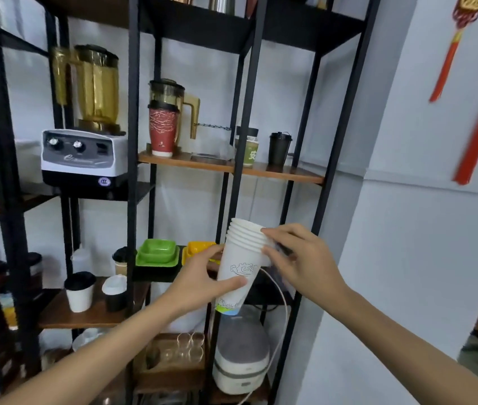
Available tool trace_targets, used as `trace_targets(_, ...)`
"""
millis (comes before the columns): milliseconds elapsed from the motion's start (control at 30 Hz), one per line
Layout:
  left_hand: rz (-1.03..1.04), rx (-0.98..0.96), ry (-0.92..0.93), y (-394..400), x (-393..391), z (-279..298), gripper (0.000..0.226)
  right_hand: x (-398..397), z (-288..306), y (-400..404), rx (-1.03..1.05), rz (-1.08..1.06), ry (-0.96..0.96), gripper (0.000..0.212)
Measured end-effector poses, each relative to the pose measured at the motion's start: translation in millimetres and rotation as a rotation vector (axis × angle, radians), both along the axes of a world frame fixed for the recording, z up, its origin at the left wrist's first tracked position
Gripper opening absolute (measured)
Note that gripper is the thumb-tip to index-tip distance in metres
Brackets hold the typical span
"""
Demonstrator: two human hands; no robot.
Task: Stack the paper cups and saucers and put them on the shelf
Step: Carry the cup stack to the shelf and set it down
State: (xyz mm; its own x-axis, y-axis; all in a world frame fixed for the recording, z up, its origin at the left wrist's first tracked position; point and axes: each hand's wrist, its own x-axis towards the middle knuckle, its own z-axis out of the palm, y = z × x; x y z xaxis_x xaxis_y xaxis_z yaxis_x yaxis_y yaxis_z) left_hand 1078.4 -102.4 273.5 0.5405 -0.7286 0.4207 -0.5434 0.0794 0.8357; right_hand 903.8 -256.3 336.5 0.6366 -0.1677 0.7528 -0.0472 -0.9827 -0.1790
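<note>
A stack of several nested white paper cups (239, 264) with a line drawing and a coloured band at the bottom hangs tilted in front of the black metal shelf (240, 159). My left hand (202, 280) wraps around the stack's lower half. My right hand (296, 258) pinches the rims at the top right of the stack. Behind the stack, green square saucers (157, 252) and yellow saucers (199, 248) sit stacked on a lower shelf board.
A blender (85, 124) stands on the left shelf. A red cup (163, 131), a jug, a green cup and a black lidded cup (279, 149) stand on the middle board. Lidded cups (79, 292) sit lower left. A white appliance (240, 361) rests below. Red tassels hang on the right wall.
</note>
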Motion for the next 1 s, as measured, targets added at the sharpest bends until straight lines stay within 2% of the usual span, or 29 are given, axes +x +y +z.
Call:
trace_targets(233, -0.053, -0.061, -0.088, -66.2, 58.6, 60.1, 0.061, 39.7, 59.9, -50.6, -0.122, -0.080, 0.001, 0.036)
trace_targets(467, -0.096, -0.148, -0.123, -131.8, 81.5, 111.4, 0.076, 50.9, 125.0, -89.9, -0.316, -0.133, -0.010, 0.036)
trace_targets(633, -0.109, -0.233, -0.170, -181.4, 89.4, 159.1, 0.062, 61.5, 172.4, -137.5, -0.402, -0.163, -0.042, 0.035)
trace_targets(800, -0.134, -0.258, -0.081, -240.1, 108.5, 200.4, 0.066, 87.0, 212.9, -193.4, -0.520, -0.242, -0.010, 0.035)
trace_targets(1000, -0.082, -0.295, -0.026, -308.6, 130.3, 222.5, 0.069, 128.7, 245.2, -257.6, -0.547, -0.300, 0.014, 0.032)
